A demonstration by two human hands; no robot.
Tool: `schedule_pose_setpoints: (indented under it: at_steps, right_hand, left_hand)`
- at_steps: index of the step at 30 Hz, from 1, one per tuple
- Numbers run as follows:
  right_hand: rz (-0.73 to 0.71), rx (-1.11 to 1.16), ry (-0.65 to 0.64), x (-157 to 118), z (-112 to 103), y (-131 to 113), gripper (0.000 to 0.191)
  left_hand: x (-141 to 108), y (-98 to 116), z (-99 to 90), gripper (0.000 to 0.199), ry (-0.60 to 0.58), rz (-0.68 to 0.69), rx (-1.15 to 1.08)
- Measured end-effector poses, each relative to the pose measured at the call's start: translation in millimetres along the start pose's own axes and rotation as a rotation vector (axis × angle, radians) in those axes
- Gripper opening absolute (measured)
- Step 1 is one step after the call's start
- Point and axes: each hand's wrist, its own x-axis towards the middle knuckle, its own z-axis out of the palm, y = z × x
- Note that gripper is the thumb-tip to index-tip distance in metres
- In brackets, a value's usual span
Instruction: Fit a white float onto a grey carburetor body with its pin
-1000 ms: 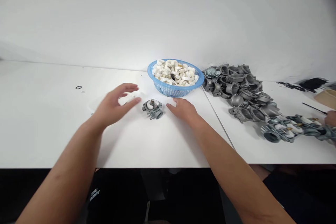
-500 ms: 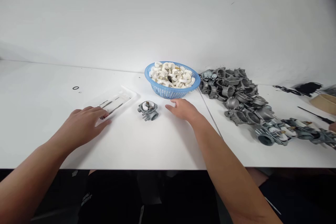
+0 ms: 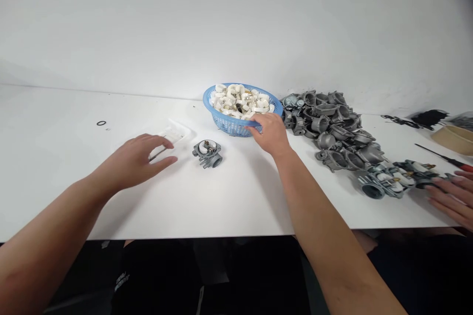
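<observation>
"So, what are your hands doing?"

"My right hand is at the near rim of the round blue plastic lattice basket, thumb and forefinger overlapping the edge. I cannot tell whether they pinch it or only lie against it."

"How would you handle that well?"

"With a light, even hold, finger and thumb either side of the rim, basket level. It is heaped with white curved plastic pieces, so I judge a tilt could spill some."

"And the other?"

"My left hand is released, thumb and forefinger well parted, nothing clearly held. It partly hides the shallow translucent plastic tray; I'd keep the wrist lifted to avoid dragging it."

"Where's the part?"

"The small grey metal casting with a white curved insert rests on the smooth white surface between my hands, in front of the basket, touching neither hand."

"Farther out?"

"Right of the basket sits a pile of grey metal housings. Nearer the edge is a row of castings with white inserts, a co-worker's hand at its far end. A thin black ring lies well to the left."
</observation>
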Motion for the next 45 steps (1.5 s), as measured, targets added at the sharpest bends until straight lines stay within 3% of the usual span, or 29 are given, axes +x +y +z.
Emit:
schedule_pose_setpoints:
  at_steps: [5, 11, 14, 19, 26, 34, 37, 40, 42, 45]
  right_hand:
    - [0.093, 0.048, -0.021, -8.2, -18.3, 19.1, 0.017]
    - [0.141, 0.081, -0.020, -11.4, -23.9, 27.0, 0.013]
    - [0.148, 0.085, -0.023, -11.9, -25.9, 29.9, 0.012]
    - [0.193, 0.070, -0.026, -13.4, -29.4, 30.8, 0.011]
    - [0.202, 0.051, -0.029, -14.0, -30.7, 30.0, 0.011]
    - [0.213, 0.057, -0.037, -14.1, -28.5, 31.7, 0.011]
    - [0.212, 0.107, -0.018, -14.5, -31.7, 29.1, 0.016]
    - [0.128, 0.135, 0.088, -15.8, -41.4, 18.9, 0.034]
    - [0.064, 0.137, 0.201, -16.3, -48.5, 6.2, 0.042]
    - [-0.019, 0.163, 0.304, -16.1, -51.0, -18.3, 0.039]
  left_hand:
    - [62.2, 25.5, 3.7, 0.038, -0.053, 0.131, -0.010]
    - [128.8, 55.5, 15.0, 0.042, -0.133, 0.198, 0.171]
    - [153.1, 69.7, 24.3, 0.044, -0.161, 0.223, 0.237]
    - [174.1, 86.6, 38.9, 0.040, -0.179, 0.144, 0.174]
    - [184.5, 80.8, 47.6, 0.034, -0.197, 0.067, 0.112]
    - [193.9, 82.9, 46.9, 0.040, -0.334, 0.088, 0.205]
    - [189.0, 88.4, 30.2, 0.036, -0.355, 0.103, 0.209]
    - [171.7, 92.0, -1.5, 0.037, -0.256, 0.120, 0.161]
    - [150.3, 94.4, -24.7, 0.038, -0.150, 0.100, 0.098]
    - [108.6, 99.9, -48.9, 0.039, -0.108, 0.116, 0.031]
